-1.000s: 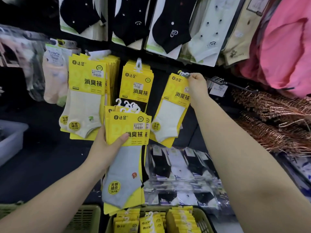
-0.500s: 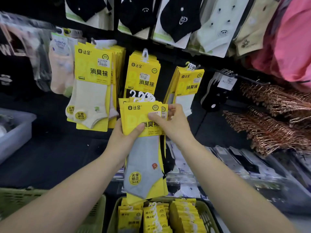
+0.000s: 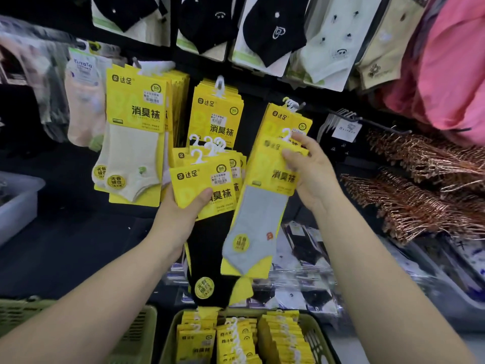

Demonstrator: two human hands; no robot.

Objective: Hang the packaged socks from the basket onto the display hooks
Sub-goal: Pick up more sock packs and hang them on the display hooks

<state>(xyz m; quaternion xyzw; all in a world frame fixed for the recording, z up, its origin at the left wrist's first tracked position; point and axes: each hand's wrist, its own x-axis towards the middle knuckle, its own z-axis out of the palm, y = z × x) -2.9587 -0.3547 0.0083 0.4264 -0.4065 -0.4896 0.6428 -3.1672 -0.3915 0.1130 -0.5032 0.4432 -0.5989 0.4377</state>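
Left hand (image 3: 181,214) grips a fanned stack of packs (image 3: 202,185): thumb flat across the front card, the rest curled behind, black sock on the front one. Right hand (image 3: 312,177) pinches one grey-sock pack (image 3: 262,206) by its yellow header card, thumb in front, fingers (image 3: 305,145) over the top edge, right beside the white hanger tab (image 3: 286,134). That pack hangs tilted, just below the right display hook (image 3: 302,104) and in front of the yellow packs on it. Handling, my read: light. Header card is stiffish, the sock below is floppy and will swing. Hold at the header close to the tab so the tab can be steered onto the peg. Tab is thin plastic, so don't force it. Containers: green basket (image 3: 319,337), bottom centre, holds three rows of the same yellow packs on edge, tabs up, plenty left to hang. Second green basket (image 3: 131,334), lower left, mostly behind the forearm; contents probably not visible enough to call.
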